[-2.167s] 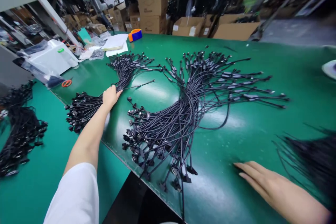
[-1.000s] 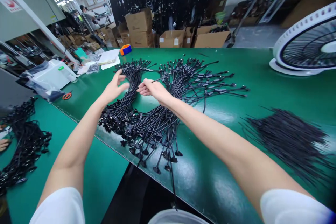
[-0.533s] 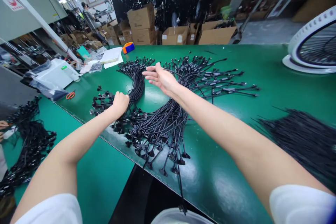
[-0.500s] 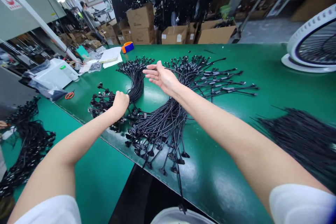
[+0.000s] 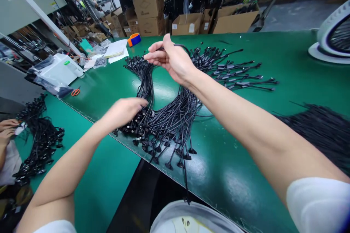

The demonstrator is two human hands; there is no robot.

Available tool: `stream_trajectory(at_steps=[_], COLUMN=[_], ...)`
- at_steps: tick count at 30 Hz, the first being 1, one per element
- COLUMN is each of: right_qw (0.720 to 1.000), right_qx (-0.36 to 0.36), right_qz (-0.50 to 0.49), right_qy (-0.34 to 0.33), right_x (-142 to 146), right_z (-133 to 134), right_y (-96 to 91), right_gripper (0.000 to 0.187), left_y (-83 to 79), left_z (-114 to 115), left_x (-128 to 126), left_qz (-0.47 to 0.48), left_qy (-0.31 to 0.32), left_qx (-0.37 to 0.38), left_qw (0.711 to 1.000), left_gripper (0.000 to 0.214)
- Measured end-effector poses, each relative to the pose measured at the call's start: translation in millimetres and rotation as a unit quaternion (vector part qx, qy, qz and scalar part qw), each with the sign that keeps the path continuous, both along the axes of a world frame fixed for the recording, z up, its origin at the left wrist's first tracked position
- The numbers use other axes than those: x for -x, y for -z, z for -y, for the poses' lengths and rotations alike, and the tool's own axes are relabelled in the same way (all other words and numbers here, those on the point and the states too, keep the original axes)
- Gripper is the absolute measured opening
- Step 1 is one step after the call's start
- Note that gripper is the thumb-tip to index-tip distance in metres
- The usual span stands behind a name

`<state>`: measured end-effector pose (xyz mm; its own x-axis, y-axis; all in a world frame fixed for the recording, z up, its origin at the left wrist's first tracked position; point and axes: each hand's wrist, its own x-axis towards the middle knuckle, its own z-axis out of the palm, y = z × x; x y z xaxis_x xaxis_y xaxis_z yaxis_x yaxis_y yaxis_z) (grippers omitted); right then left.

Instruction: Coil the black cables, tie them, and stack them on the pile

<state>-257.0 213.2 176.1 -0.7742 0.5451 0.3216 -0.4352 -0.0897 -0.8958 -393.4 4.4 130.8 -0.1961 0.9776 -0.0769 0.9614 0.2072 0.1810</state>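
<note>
My left hand (image 5: pixel 127 111), smeared by motion, reaches over the connector end of the left bundle of black cables (image 5: pixel 147 83). Its fingertips touch or overlap the cables there; their grip is unclear. Higher up, my right hand (image 5: pixel 172 58) is raised above the table between two bundles, thumb up and fingers bent. A single black cable (image 5: pixel 182 46) arches behind its thumb and appears caught in the fingers. Under the right wrist spreads a larger bundle of black cables (image 5: pixel 175 114), its plugs fanned toward the near table edge and thin ends pointing to the right.
The green table (image 5: pixel 224 145) carries another heap of black cables (image 5: pixel 317 127) at right and a white wheel-like stand (image 5: pixel 328 40). Orange scissors (image 5: pixel 76 92), papers (image 5: pixel 117 51) and a roll of tape (image 5: pixel 134 39) lie at left. A co-worker's hands (image 5: pixel 7 129) are beside more cables.
My left hand has moved right, and the left bundle's plugs have shifted right against the larger bundle. My right hand has risen and its fingers have bent. The co-worker's hands show more.
</note>
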Motion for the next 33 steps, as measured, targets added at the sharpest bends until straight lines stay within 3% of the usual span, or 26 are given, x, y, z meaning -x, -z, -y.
stream_trajectory(at_steps=[1, 2, 3, 6, 9, 12, 16, 20, 23, 26, 29, 31, 33], right_qw=[1.0, 0.999, 0.999, 0.995, 0.996, 0.993, 0.97, 0.941, 0.949, 0.977, 0.975, 0.974, 0.971], right_qx=[-0.013, -0.027, -0.043, -0.088, -0.076, -0.006, 0.122, 0.21, 0.171, 0.072, 0.001, -0.037, -0.092], right_qz=[-0.009, -0.016, -0.02, -0.002, 0.036, 0.094, 0.2, 0.263, 0.263, 0.158, 0.038, -0.022, -0.062], right_qy=[-0.002, -0.007, -0.017, -0.043, 0.006, 0.071, 0.067, 0.047, 0.043, 0.127, 0.218, 0.224, 0.212], right_x=[-4, -7, -10, -17, -18, -16, -19, -25, -25, -23, -35, -56, -82], right_z=[8, 16, 24, 39, 30, 1, -32, -29, -17, -15, -19, -18, -10], right_y=[-7.2, -13.6, -19.1, -29.7, -28.7, -12.2, 31.0, 71.1, 77.4, 53.1, 3.4, -33.3, -64.2], right_gripper=[0.057, 0.057, 0.058, 0.057, 0.055, 0.051, 0.042, 0.037, 0.029, 0.023, 0.021, 0.021, 0.025], left_y=[-4.4, -4.0, 0.9, 30.7, 52.9, 52.5, 43.2, 38.9, 28.7, 16.4, 10.5, 7.3, -0.4], left_z=[-2, -6, -11, -28, -38, -33, -17, -4, 5, 15, 18, 9, -10], left_x=[14, 28, 39, 62, 71, 80, 89, 93, 102, 107, 93, 71, 39], left_qz=[-0.032, -0.056, -0.048, 0.0, -0.013, -0.069, -0.148, -0.189, -0.2, -0.184, -0.136, -0.089, -0.048], left_qy=[-0.072, -0.128, -0.158, -0.134, -0.123, -0.141, -0.17, -0.208, -0.24, -0.218, -0.172, -0.145, -0.104], left_qx=[-0.058, -0.069, -0.034, 0.066, 0.078, 0.056, 0.01, -0.016, -0.028, -0.009, 0.002, -0.057, -0.166], left_qw=[0.995, 0.988, 0.986, 0.989, 0.989, 0.986, 0.974, 0.96, 0.949, 0.958, 0.976, 0.984, 0.979], left_gripper=[0.046, 0.049, 0.053, 0.048, 0.038, 0.034, 0.034, 0.035, 0.039, 0.044, 0.052, 0.055, 0.064])
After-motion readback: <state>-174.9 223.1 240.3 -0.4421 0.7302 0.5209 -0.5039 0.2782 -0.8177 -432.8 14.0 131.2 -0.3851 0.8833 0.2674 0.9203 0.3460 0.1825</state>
